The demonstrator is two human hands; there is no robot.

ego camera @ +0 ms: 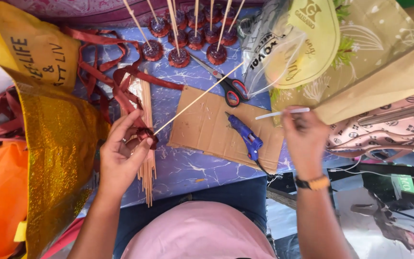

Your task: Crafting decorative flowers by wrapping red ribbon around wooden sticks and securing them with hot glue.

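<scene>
Your left hand (120, 148) is pinched shut on a small dark red ribbon flower (145, 136) mounted on a thin wooden skewer (197, 98); thumb and fingers close around the flower, and the skewer slants up and to the right, across the near-left corner of the cardboard sheet (207, 129) toward the scissors (226, 84). Your right hand (305, 136) is closed on a white glue stick (282, 113), gripping it at its right end so the stick pokes out leftward, level, above the right edge of the cardboard. A watch with a tan strap (312, 182) sits on that wrist.

The blue glue gun (245, 136) lies on the cardboard between your two hands, nozzle pointing to the far left, its cord trailing off the near edge. The red-handled scissors lie just beyond the cardboard's far edge, blades pointing far-left. Beneath your left hand a bundle of bare skewers (147, 168) runs along the left part of the blue marbled table cover (192, 168), and loose dark red ribbon (106, 72) coils beyond it. At the far edge, finished ribbon flowers on sticks (188, 41) stand in a cluster. A gold glitter bag (58, 148) lies at the left edge, a clear plastic bag (269, 52) at the far right.
</scene>
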